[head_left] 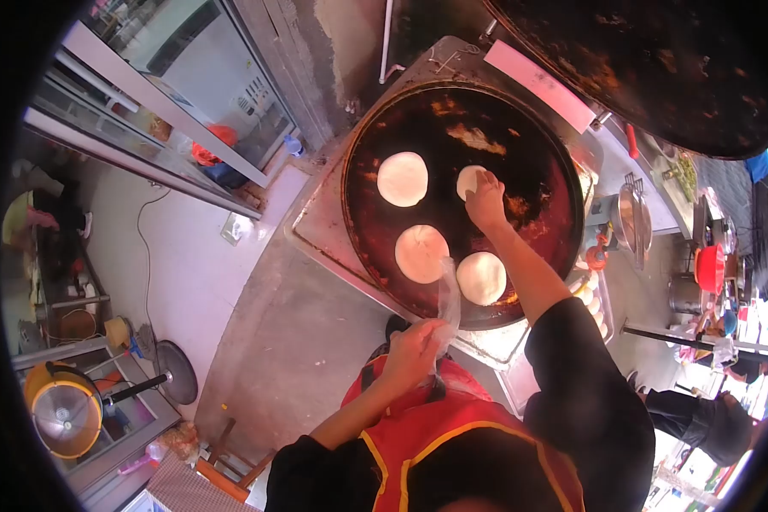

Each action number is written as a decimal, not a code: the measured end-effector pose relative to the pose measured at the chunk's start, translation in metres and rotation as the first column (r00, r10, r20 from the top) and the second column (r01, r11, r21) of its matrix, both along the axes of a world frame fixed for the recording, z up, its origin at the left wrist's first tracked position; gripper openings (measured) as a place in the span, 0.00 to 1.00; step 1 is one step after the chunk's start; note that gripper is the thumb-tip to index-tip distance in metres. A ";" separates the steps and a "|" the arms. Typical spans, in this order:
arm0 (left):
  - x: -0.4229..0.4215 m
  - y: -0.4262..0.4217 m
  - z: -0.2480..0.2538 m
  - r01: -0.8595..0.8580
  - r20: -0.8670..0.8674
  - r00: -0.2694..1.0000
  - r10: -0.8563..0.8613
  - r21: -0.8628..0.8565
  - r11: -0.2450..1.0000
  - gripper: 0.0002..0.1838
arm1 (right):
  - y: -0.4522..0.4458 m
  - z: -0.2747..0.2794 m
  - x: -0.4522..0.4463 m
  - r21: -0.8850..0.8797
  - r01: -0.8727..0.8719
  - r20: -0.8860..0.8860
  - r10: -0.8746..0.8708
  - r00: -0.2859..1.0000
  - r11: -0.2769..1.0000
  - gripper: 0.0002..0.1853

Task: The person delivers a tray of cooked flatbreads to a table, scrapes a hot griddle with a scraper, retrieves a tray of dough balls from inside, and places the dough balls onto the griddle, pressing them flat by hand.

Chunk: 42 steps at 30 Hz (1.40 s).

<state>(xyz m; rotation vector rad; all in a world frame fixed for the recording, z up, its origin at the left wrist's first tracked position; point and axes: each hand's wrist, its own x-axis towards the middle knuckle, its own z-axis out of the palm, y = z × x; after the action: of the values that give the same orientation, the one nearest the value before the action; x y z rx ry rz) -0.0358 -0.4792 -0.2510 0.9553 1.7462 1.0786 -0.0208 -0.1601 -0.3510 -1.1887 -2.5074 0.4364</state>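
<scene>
Four round, pale flatbreads lie on a wide, dark griddle. My right hand has its bent fingers on the right edge of the upper right flatbread and covers part of it. To its left is another flatbread. Nearer me are a larger flatbread and a fourth flatbread. My left hand, in front of the griddle's near edge, is closed round a clear plastic bag. The bag's upper end overlaps the larger flatbread's edge.
The griddle's raised round lid stands at upper right. Beside the griddle are a tray of pale round pieces and a metal bowl. A glazed door frame borders the left. A person is at lower right.
</scene>
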 end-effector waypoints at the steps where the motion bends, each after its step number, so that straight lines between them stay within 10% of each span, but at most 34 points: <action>1: -0.001 -0.003 -0.002 0.003 -0.066 0.998 0.000 0.033 0.999 0.15 | 0.007 -0.004 -0.009 0.008 -0.026 -0.027 0.026 0.999 1.000 0.27; 3: -0.008 -0.004 -0.015 0.019 -0.201 0.980 0.002 0.106 0.994 0.16 | 0.022 -0.007 -0.034 0.018 -0.052 -0.060 0.053 0.997 0.999 0.26; 7: -0.030 0.002 -0.037 -0.169 0.310 0.936 0.167 -0.022 0.985 0.15 | 0.047 -0.007 -0.081 0.016 -0.121 -0.219 0.122 0.968 0.993 0.26; 13: -0.125 0.060 -0.016 -0.301 0.547 0.799 0.251 0.001 0.954 0.13 | 0.037 0.048 -0.099 -0.164 -0.154 -0.400 0.077 0.913 0.974 0.27; 16: -0.173 0.104 -0.010 -0.237 0.623 0.770 0.136 0.082 0.968 0.13 | -0.019 0.116 -0.082 -0.782 -0.294 -0.483 -0.236 0.843 0.550 0.29; 20: -0.225 0.148 -0.004 0.014 0.693 0.716 -0.082 0.103 0.995 0.14 | -0.045 0.127 -0.082 -0.883 -0.430 -0.464 -0.485 0.742 0.186 0.24; 26: -0.249 0.186 -0.006 0.058 0.459 0.877 -0.143 0.195 0.979 0.13 | -0.056 0.126 -0.095 -0.731 -0.125 -0.449 -0.335 0.828 0.670 0.13; 29: -0.239 0.203 0.005 -0.015 -0.005 1.000 0.021 0.496 0.868 0.15 | -0.057 0.134 -0.102 -0.841 -0.210 -0.460 -0.454 0.763 0.499 0.09; 33: -0.248 0.220 -0.014 0.151 0.264 0.944 -0.196 0.182 0.972 0.11 | -0.051 0.130 -0.103 -0.851 -0.055 -0.434 -0.639 0.635 0.523 0.09; 36: -0.244 0.243 -0.036 -0.009 0.340 0.940 -0.024 0.095 0.995 0.08 | -0.066 0.129 -0.103 -0.256 0.300 -0.463 -0.388 0.797 0.919 0.11; 42: -0.233 0.308 -0.052 -0.193 0.550 0.811 0.200 -0.073 0.979 0.08 | -0.059 0.105 -0.128 -0.207 0.202 -0.356 -0.266 0.896 0.957 0.20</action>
<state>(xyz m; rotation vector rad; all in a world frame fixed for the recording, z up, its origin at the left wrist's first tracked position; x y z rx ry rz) -0.2687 -0.1716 -0.3032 0.3849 1.3733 1.3177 -0.1493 -0.2188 -0.2457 -1.3046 -1.9994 0.7438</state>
